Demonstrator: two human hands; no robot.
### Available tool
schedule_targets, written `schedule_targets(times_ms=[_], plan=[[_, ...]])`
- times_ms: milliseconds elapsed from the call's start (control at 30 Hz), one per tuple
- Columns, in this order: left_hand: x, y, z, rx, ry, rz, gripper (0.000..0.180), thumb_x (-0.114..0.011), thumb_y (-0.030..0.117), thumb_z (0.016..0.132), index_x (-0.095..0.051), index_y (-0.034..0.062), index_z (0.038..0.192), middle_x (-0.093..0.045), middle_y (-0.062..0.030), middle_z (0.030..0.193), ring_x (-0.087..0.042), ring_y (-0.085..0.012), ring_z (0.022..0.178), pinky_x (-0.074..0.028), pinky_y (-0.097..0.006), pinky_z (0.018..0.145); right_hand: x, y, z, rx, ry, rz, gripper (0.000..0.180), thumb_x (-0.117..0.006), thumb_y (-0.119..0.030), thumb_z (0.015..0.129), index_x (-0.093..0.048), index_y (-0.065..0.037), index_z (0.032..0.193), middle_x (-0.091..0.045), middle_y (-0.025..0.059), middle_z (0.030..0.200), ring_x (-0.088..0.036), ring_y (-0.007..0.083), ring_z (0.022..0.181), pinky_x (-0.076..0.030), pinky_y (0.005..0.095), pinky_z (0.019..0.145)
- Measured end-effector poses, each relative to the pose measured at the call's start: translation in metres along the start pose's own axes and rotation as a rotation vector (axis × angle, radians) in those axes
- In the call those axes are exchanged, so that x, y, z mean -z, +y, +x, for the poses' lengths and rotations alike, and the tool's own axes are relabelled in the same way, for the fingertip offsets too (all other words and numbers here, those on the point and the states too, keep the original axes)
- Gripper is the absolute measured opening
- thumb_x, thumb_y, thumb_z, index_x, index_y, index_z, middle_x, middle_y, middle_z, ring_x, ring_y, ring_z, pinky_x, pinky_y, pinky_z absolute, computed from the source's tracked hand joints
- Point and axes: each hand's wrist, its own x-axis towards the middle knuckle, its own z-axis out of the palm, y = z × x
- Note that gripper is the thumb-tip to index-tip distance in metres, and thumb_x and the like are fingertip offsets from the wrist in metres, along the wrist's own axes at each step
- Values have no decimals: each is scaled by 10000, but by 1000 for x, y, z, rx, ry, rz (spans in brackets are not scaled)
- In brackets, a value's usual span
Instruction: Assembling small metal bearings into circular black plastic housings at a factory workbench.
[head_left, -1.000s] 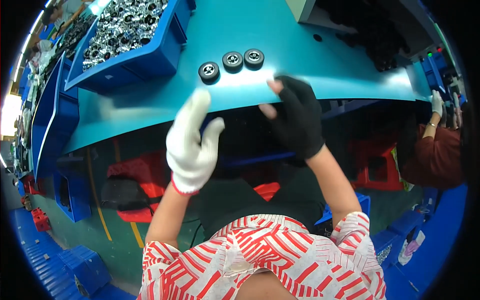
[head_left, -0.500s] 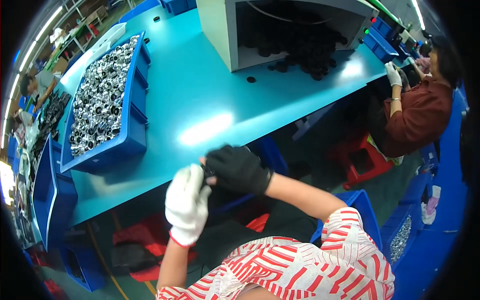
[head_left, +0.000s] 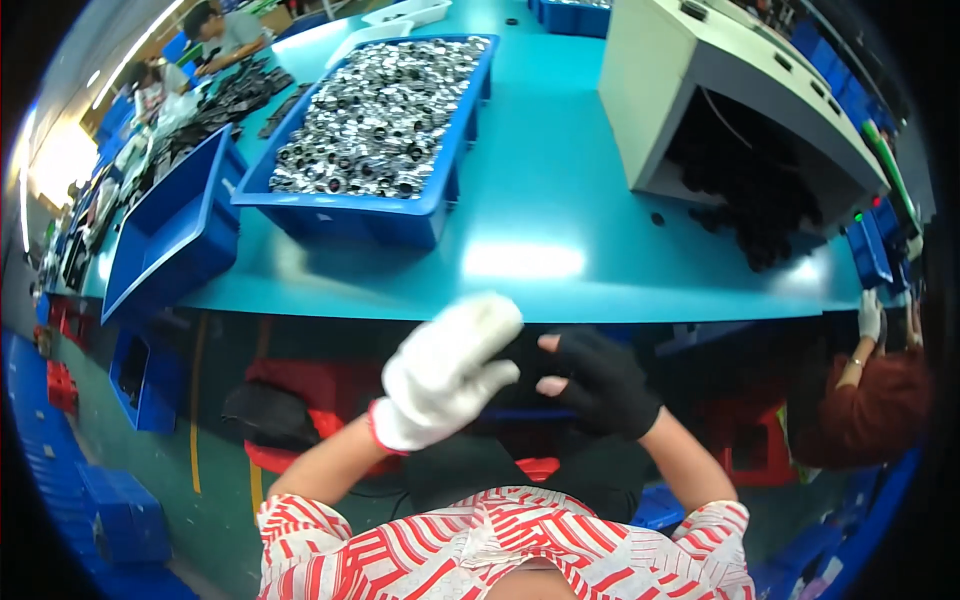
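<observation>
My left hand (head_left: 445, 375), in a white glove, is raised in front of the table's near edge. Its fingers lie together, slightly smeared by motion, and the thumb stands apart; nothing shows in it. Facing it, my right hand (head_left: 603, 385) wears a black glove with bare fingertips. Thumb and forefinger are parted and point toward the left hand, with a dark gap between. Any small black part there would be lost against the dark background. The two hands do not touch.
A blue bin (head_left: 440, 215) full of shiny metallic ring-like parts stands on the turquoise table (head_left: 540, 150). Left of it a blue bin (head_left: 180, 240) tilts at the edge. A pale box-shaped machine (head_left: 660, 95) holds black parts (head_left: 750, 205). A co-worker (head_left: 875, 410) sits at far right.
My hands were together around a small black part; now they have come apart. The view has swung right, bringing the bins and machine to different places in it.
</observation>
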Motion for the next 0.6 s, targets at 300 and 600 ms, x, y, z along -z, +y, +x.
schedule_targets(times_ms=[300,600], plan=[[133,-122,106,860,159,-510,674,-564,366,934,-309,-34,1413,-393,-218,1379,-450,-288,1238,-416,-366,986,23,-32,237,-397,-289,613,757,-555,-544,895,-396,13,1384,-455,134,1357,-467,213,1196,-398,357,974],[142,-167,146,1177,6,-536,707,-567,483,904,-333,81,1436,-160,-258,1507,-304,-422,1339,-371,-499,1044,-26,-11,321,-616,-475,420,1088,-534,-767,731,-279,15,1444,-221,275,1498,-223,358,1397,-207,458,1114]])
